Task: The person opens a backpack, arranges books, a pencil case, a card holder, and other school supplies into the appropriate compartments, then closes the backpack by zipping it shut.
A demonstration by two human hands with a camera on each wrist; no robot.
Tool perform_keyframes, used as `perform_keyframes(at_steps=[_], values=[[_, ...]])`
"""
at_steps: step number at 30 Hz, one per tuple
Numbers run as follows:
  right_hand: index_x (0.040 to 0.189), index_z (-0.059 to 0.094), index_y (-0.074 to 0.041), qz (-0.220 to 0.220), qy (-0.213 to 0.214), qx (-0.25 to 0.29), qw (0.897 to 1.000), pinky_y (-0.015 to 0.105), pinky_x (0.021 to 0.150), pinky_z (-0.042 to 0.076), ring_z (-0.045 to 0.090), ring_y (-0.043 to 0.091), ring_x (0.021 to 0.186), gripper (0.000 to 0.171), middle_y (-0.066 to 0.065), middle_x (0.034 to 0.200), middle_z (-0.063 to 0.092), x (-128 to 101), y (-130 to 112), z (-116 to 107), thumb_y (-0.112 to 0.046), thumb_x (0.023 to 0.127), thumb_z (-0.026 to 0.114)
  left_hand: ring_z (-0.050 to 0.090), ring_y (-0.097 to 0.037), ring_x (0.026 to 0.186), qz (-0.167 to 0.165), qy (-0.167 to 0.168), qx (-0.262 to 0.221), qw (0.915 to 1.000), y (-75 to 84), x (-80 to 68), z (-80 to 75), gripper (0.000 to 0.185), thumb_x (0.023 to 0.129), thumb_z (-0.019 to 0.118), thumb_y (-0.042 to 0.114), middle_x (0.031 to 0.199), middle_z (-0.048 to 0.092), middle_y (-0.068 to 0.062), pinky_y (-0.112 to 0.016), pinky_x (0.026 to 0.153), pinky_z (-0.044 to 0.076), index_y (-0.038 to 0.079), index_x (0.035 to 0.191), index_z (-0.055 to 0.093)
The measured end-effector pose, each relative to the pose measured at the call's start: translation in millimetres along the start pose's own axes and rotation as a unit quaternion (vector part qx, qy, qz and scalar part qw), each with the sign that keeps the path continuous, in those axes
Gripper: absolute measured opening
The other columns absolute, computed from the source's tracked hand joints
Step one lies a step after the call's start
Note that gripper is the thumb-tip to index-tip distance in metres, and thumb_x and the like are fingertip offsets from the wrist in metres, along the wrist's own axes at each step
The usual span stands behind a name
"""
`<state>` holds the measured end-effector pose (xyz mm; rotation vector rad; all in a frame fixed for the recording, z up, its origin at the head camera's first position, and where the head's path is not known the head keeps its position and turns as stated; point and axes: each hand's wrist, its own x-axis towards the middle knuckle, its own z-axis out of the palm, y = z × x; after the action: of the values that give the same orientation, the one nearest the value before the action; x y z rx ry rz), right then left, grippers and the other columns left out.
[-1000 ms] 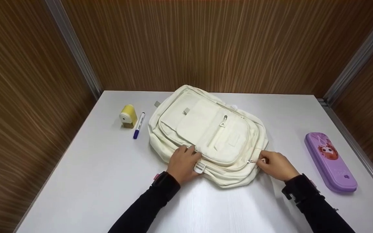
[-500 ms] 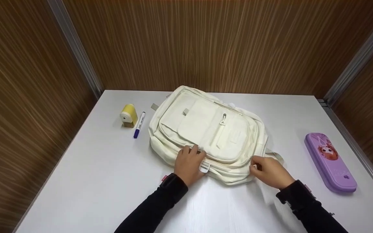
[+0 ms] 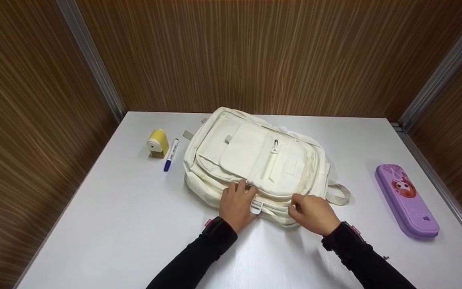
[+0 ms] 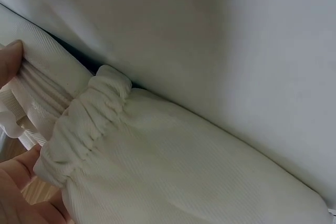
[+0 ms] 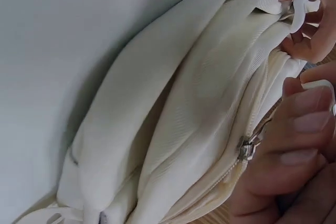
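Wood-grain panels wall in a pale grey surface (image 3: 126, 224) on three sides. Near its middle, toward the far edge, lies a cream backpack (image 3: 255, 156) — flat, front pockets facing up, one strap loop (image 3: 339, 194) trailing off its right side. Well apart on the right sits a purple pencil case (image 3: 407, 198) with a cartoon face on the lid, lying lengthwise. On the left, just beside the backpack, a blue-capped marker (image 3: 171, 155) lies next to a small yellow pencil sharpener (image 3: 158, 143); the two look close enough to touch, though the head view does not settle it.

Both hands work at the backpack's near edge, black sleeves reaching in from below. The left hand (image 3: 238, 202) rests on the fabric with its fingers curled over the near seam, gripping the edge beside a white buckle (image 3: 256, 207). The right hand (image 3: 313, 212) is just to the right of it, fingertips pinching the metal zipper pull (image 5: 247, 148) on the backpack's near side — the right wrist view shows the pull between thumb and fingers, with zipper teeth running away below it.
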<state>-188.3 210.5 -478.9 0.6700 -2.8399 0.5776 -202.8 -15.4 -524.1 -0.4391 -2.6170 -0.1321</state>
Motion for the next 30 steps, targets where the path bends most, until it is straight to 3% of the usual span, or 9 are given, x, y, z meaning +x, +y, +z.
perform_keyframes(at_steps=[7,16,20,26,30], values=[[0.063,0.048,-0.016,-0.02,0.006,-0.021,1.0,0.026,0.049,0.031,0.036,0.007,0.052,0.024,-0.012,0.054,0.037,13,-20,8,-0.013,0.082,0.064,0.055,-0.021,0.094,-0.003,-0.006,0.0,1.0,-3.8,1.0,-0.9,0.061,0.061,0.083,0.058,0.111,0.058,-0.001,-0.034,0.077,0.049,0.026,0.107,0.061],[0.063,0.051,-0.017,-0.049,-0.034,0.022,0.998,0.022,0.048,0.031,0.037,0.004,0.05,0.022,-0.013,0.055,0.039,22,-41,27,-0.013,0.081,0.064,0.055,-0.022,0.094,-0.004,-0.013,-0.004,0.9999,-5.6,2.3,-2.3,0.061,0.059,0.086,0.05,0.11,0.058,-0.002,-0.035,0.078,0.049,0.025,0.109,0.061],[0.068,0.053,-0.017,-0.049,-0.03,0.029,0.998,0.025,0.05,0.035,0.041,0.007,0.052,0.019,-0.011,0.056,0.044,31,-51,34,-0.013,0.084,0.063,0.055,-0.023,0.095,0.02,-0.018,-0.005,0.9996,-8.4,0.2,-5.6,0.065,0.062,0.083,0.054,0.108,0.057,-0.004,-0.034,0.077,0.051,0.023,0.114,0.06],[0.068,0.053,-0.016,-0.02,-0.038,0.035,0.998,0.027,0.05,0.036,0.043,0.008,0.053,0.021,-0.01,0.057,0.045,40,-56,35,-0.017,0.087,0.063,0.053,-0.023,0.111,0.067,-0.072,-0.058,0.9935,-32.5,-5.2,-18.6,0.073,0.069,0.081,0.053,0.119,0.056,-0.007,-0.033,0.098,0.048,0.014,0.126,0.058],[0.067,0.053,-0.016,-0.019,-0.03,0.033,0.999,0.027,0.048,0.034,0.042,0.008,0.051,0.021,-0.01,0.055,0.045,45,-61,37,-0.017,0.085,0.064,0.053,-0.024,0.115,0.064,-0.055,-0.04,0.9957,-44.3,-9.9,-19.8,0.074,0.069,0.08,0.054,0.121,0.058,-0.008,-0.032,0.104,0.046,0.008,0.123,0.06]])
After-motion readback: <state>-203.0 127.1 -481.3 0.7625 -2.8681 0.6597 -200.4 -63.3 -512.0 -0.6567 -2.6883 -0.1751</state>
